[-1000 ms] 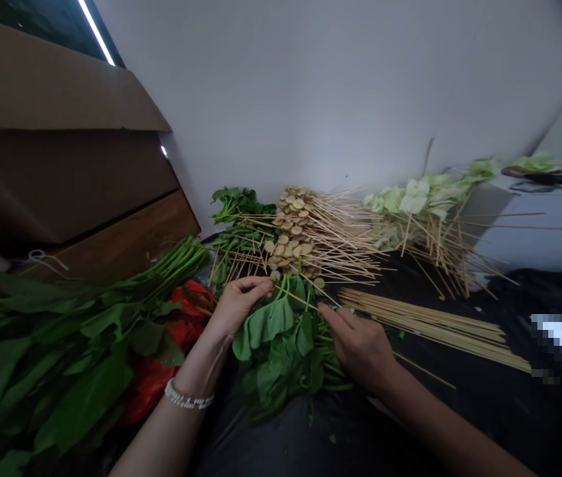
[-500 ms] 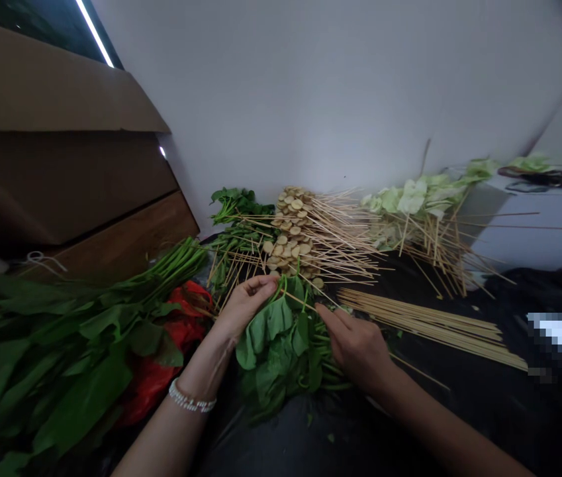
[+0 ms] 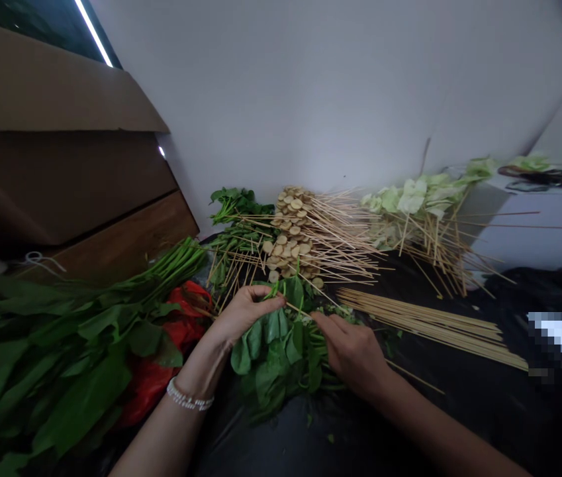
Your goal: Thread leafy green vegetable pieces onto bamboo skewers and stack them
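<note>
My left hand (image 3: 255, 305) pinches green stems of leafy greens (image 3: 268, 334) close to the tip of a thin bamboo skewer (image 3: 292, 307). The leaves hang down below my fingers. My right hand (image 3: 353, 348) is closed around the same skewer, and its tail end comes out behind the hand toward the lower right. More leafy greens (image 3: 273, 391) with cut stems lie on the black sheet (image 3: 261, 450) under both hands. Whether the skewer passes through the stems is hard to see.
Loose skewers (image 3: 434, 328) lie to the right. Skewered potato-like slices (image 3: 293, 225), skewered greens (image 3: 241, 232) and skewered cabbage (image 3: 414, 195) line the wall. Large leafy greens (image 3: 77, 358) on a red bag (image 3: 146, 391) fill the left, below a cardboard box (image 3: 62, 179).
My left hand has lowered slightly and moved a little right along the skewer, closer to my right hand. The hanging leaves have shifted slightly left.
</note>
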Motion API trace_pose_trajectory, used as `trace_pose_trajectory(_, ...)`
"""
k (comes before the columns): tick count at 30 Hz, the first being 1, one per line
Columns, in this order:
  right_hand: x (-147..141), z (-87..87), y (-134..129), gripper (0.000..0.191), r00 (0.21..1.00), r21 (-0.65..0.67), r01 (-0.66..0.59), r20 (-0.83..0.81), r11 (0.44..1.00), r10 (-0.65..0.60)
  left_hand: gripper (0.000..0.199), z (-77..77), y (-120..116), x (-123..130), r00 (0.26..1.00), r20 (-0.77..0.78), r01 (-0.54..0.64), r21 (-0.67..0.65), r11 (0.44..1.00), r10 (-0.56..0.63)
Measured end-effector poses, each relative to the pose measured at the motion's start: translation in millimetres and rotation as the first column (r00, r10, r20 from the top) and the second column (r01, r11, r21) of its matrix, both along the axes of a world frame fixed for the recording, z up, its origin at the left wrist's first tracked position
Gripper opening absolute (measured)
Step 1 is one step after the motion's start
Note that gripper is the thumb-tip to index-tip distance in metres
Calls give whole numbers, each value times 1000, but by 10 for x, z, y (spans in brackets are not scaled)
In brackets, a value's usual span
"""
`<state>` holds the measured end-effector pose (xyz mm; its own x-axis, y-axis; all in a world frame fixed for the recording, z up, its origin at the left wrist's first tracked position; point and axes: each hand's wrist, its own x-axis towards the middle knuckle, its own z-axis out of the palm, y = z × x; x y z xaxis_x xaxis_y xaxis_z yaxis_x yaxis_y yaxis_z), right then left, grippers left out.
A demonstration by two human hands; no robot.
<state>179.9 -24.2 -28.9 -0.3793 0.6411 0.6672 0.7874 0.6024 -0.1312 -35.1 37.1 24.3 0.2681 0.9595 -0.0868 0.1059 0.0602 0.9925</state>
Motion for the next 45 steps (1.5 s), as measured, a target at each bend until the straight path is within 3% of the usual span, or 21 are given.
trace_pose_trajectory(4, -13, -1, -1, 34, 1000, 45, -10, 13, 999, 9, 22, -27, -32, 46, 999, -1, 35, -2, 999, -35)
trace_pose_trajectory(8, 9, 10, 12, 34, 1000, 54, 8, 4, 999, -8, 29, -7, -25, 28, 995, 95, 37, -61, 997, -31)
trace_pose_trajectory(11, 33, 12, 27, 35, 1000, 60, 31, 5, 998, -31, 36, 10, 15, -29, 982, 177, -47, -101, 994, 64)
trace_pose_trajectory(15, 44, -3, 39, 34, 999, 84, 40, 8, 996, -41, 33, -6, 48, -56, 971, 167, -155, -115, 981, 173)
trace_pose_trajectory(19, 38, -12, 33, 35, 999, 82, 33, -13, 996, -32, 29, -19, 39, -31, 979, 152, -125, -99, 987, 139)
trace_pose_trajectory(26, 14, -15, 11, 35, 996, -114, -13, -91, 993, 2, 26, 15, 21, -21, 988, 136, -66, -87, 994, 77)
trace_pose_trajectory(32, 32, -14, 27, 35, 996, -26, -37, -80, 999, 35, 25, -10, 16, -3, 995, 102, -9, -61, 998, 15)
trace_pose_trajectory(40, 0, -2, 8, 33, 993, -153, -35, -117, 988, 17, 27, -1, -20, 35, 997, 79, 11, -120, 993, -1)
trace_pose_trajectory(45, 11, 1, 20, 34, 999, -67, -8, -46, 998, 5, 35, -17, -18, 37, 995, 92, 36, -105, 994, -26)
